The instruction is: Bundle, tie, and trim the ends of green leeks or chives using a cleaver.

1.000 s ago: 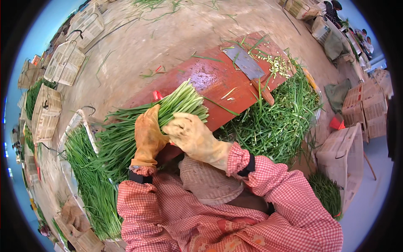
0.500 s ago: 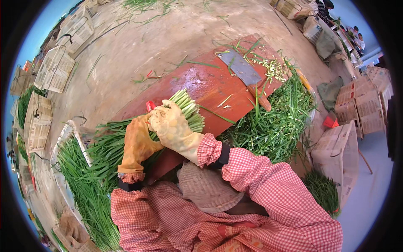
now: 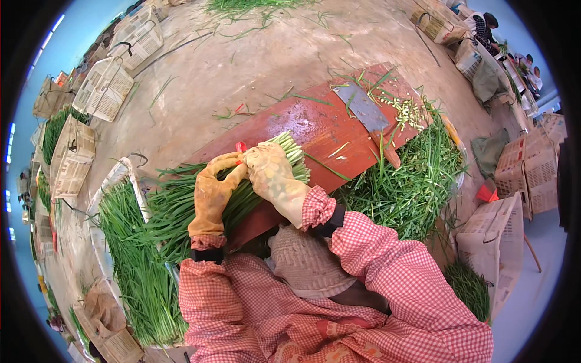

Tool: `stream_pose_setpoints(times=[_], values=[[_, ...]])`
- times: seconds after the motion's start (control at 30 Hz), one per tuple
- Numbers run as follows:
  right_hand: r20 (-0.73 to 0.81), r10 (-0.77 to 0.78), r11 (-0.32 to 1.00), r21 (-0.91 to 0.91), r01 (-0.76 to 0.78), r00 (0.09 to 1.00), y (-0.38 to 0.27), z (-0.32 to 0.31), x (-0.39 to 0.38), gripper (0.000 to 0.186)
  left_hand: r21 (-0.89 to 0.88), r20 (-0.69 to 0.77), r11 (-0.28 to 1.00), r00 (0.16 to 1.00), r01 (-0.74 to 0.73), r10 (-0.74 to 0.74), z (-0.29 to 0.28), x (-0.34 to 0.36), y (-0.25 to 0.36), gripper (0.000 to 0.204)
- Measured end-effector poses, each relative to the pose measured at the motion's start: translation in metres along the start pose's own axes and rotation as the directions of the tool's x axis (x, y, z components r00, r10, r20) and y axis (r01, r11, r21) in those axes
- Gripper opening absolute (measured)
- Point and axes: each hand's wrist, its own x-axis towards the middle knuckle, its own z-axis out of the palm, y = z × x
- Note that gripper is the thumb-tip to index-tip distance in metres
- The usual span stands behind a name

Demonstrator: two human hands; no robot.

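My left hand (image 3: pixel 215 184), in an orange glove, grips a bunch of long green stems (image 3: pixel 174 196) whose pale cut ends point up and right. My right hand (image 3: pixel 272 172), in a cream glove, is closed on top of the bunch beside the left fingers; what it pinches is hidden. A small red strip (image 3: pixel 241 146) shows just beyond my fingertips. The bunch lies over the lower left part of a red board (image 3: pixel 321 139). On the board rests a cleaver (image 3: pixel 363 109) with a wooden handle, among chopped white bits (image 3: pixel 405 115).
A heap of green trimmings (image 3: pixel 402 175) lies right of the board, and long greens (image 3: pixel 130 260) fill a white-rimmed container at left. Plastic crates (image 3: pixel 100 88) line both sides on the concrete floor (image 3: pixel 181 54). Co-workers (image 3: pixel 487 33) are at the far upper right.
My right hand has moved up and over the bunch toward the red strip, and the left hand's fingers have shifted beside it. The view has also moved slightly.
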Motion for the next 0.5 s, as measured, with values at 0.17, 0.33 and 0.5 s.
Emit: stream_pose_setpoints(times=[0.17, 0.33, 0.5], values=[[0.006, 0.034, 0.983, 0.180, -0.034, 0.999, 0.005, 0.021, 0.000, 0.017, -0.058, -0.058, 0.998, 0.998, -0.007, 0.003, -0.001, -0.002, -0.004, 0.015], [0.048, -0.044, 0.999, -0.001, 0.044, 0.998, -0.009, -0.032, 0.009, 0.022, -0.046, -0.149, 0.994, 0.984, -0.101, 0.093, 0.010, -0.003, -0.016, 0.011], [0.210, 0.199, 0.863, 0.425, -0.273, 0.957, -0.002, -0.046, 0.019, 0.031, 0.177, -0.218, 0.964, 0.947, -0.199, 0.236, 0.015, -0.004, -0.026, 0.007]])
